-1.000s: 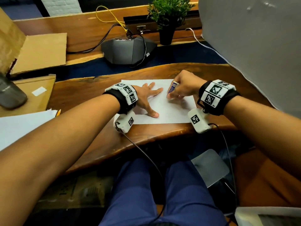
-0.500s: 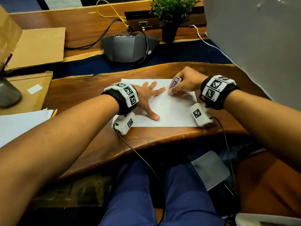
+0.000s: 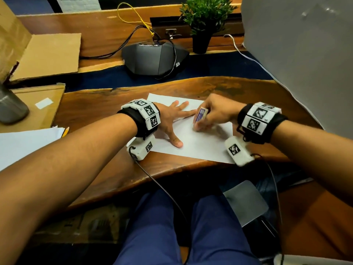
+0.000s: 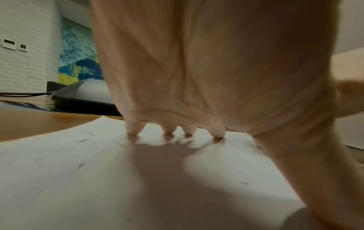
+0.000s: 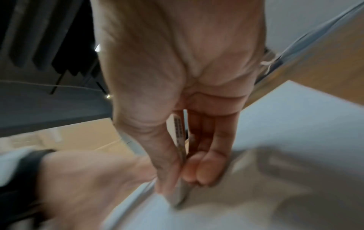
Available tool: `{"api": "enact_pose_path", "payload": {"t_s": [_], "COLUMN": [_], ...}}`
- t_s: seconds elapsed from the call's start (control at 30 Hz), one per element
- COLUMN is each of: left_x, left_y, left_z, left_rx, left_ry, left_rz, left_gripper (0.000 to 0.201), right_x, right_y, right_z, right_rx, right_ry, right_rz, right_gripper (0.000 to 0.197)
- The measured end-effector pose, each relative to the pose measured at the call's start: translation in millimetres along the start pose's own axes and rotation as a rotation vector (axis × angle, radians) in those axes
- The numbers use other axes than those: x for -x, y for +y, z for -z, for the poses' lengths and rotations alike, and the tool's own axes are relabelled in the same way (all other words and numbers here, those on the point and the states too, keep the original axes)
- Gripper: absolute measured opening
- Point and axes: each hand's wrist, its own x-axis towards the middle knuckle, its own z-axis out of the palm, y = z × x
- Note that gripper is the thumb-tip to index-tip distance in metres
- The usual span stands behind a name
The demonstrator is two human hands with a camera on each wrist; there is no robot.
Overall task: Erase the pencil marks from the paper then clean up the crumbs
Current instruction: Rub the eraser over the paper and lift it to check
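Observation:
A white sheet of paper (image 3: 198, 144) lies on the wooden desk (image 3: 99, 106). My left hand (image 3: 172, 119) lies flat on the sheet's left half with fingers spread, its fingertips (image 4: 173, 130) pressing the paper (image 4: 78, 179). Dark eraser crumbs (image 4: 84, 140) are scattered on the sheet near them. My right hand (image 3: 212, 113) pinches a white eraser in a purple sleeve (image 3: 200, 116) between thumb and fingers, its lower end on the paper close to my left fingertips. In the right wrist view the eraser (image 5: 180, 140) stands edge-on in the grip, blurred.
A black conference phone (image 3: 154, 58) with cables and a potted plant (image 3: 202, 22) stand behind the desk. Cardboard (image 3: 45, 56), a grey metal cup (image 3: 10, 106), a paper stack (image 3: 24, 142) and a pencil (image 3: 65, 131) lie left. A grey panel (image 3: 305, 54) rises at right.
My right hand has moved the eraser back and forth on the sheet, now nearer me and closer to my left fingers. The left hand has stayed pressed flat.

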Motion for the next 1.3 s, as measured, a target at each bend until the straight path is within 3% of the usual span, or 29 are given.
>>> {"api": "enact_pose_path", "payload": {"t_s": [0.1,0.23,0.4,0.53,0.67,0.77,0.83,0.9,0.97,1.1,1.2,1.3], "left_x": [-0.5,0.4,-2.0,-1.9,0.0,-2.7,-3.0,-2.7,-1.6,-4.8,-4.2,-2.5], "left_y": [0.7,-1.5,-0.2,-1.9,0.8,-2.5,-3.1,-0.3,0.1,-5.1,-3.0,-1.5], "left_z": [0.0,0.4,-0.5,-0.2,0.7,-0.6,0.2,0.9,0.4,-1.4,-0.5,-0.4], "left_rx": [0.023,0.014,0.008,-0.004,-0.003,0.011,0.009,0.005,0.001,-0.001,0.006,0.010], "left_ry": [0.006,-0.005,-0.001,-0.019,-0.002,-0.022,-0.030,-0.021,-0.014,-0.023,-0.023,-0.024], "left_rz": [-0.013,-0.001,-0.013,-0.002,-0.014,-0.010,-0.011,-0.013,-0.010,-0.021,-0.012,-0.011], "left_gripper": [0.132,0.132,0.132,0.135,0.133,0.137,0.138,0.135,0.135,0.140,0.136,0.138], "right_x": [-3.7,6.9,-5.9,7.1,-4.6,9.8,12.2,3.5,-1.5,21.7,7.8,4.3], "right_y": [0.8,-5.9,-1.0,-6.9,-1.4,-12.1,-12.2,-6.6,-4.8,-19.1,-12.3,-12.0], "right_z": [5.0,-17.9,2.0,-18.8,4.1,-20.5,-21.8,-4.1,-0.5,-30.5,-7.5,-10.4], "right_rx": [-0.038,0.068,0.065,0.137,0.099,0.215,0.189,0.106,0.104,0.230,0.121,0.154], "right_ry": [0.179,0.047,0.256,0.065,0.274,0.167,0.116,0.219,0.303,0.107,0.221,0.287], "right_rz": [-0.044,0.042,-0.014,0.054,-0.025,0.110,0.089,-0.025,-0.016,0.141,-0.010,0.028], "right_gripper": [0.024,0.027,0.028,0.029,0.026,0.020,0.025,0.028,0.025,0.017,0.028,0.023]}}
